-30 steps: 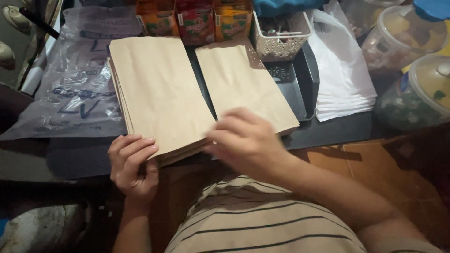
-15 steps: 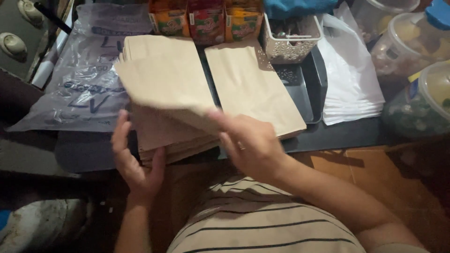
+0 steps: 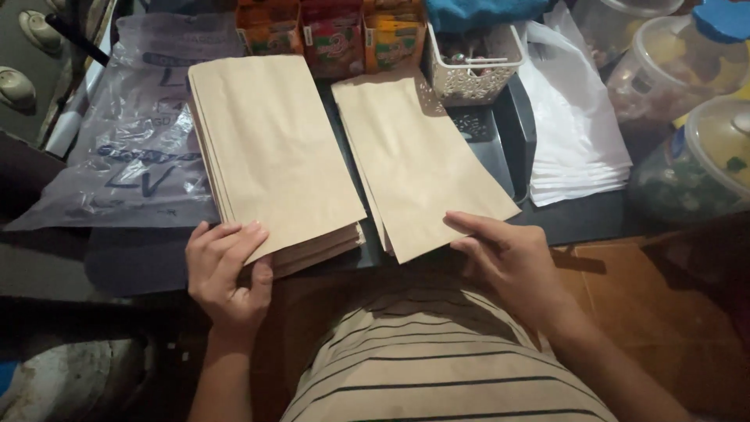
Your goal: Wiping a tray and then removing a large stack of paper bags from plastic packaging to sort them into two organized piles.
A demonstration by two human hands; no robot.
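On the dark counter [image 3: 594,219], two lots of brown paper bags are laid side by side, long edges running away from the viewer and slightly tilted. At the left, a thick stack of paper bags [image 3: 273,156] is gripped at its near left corner by the left hand [image 3: 226,273]: fingers are spread over the top sheet, thumb tucked under the edge, so the corner is pinched between them. At the right, a thin stack of paper bags [image 3: 422,156] lies flat, a narrow gap being kept between it and the thick stack. Its near right corner is touched by the right hand [image 3: 512,262], fingers extended, close together and resting on the paper; whether anything is pinched underneath cannot be told. Behind the thin stack a white lattice basket [image 3: 473,66] is seen, touching its far edge. A pile of white plastic bags [image 3: 574,133] is noted to the right, a crumpled clear plastic sheet [image 3: 133,141] to the left, and lidded plastic jars [image 3: 687,101] at far right.
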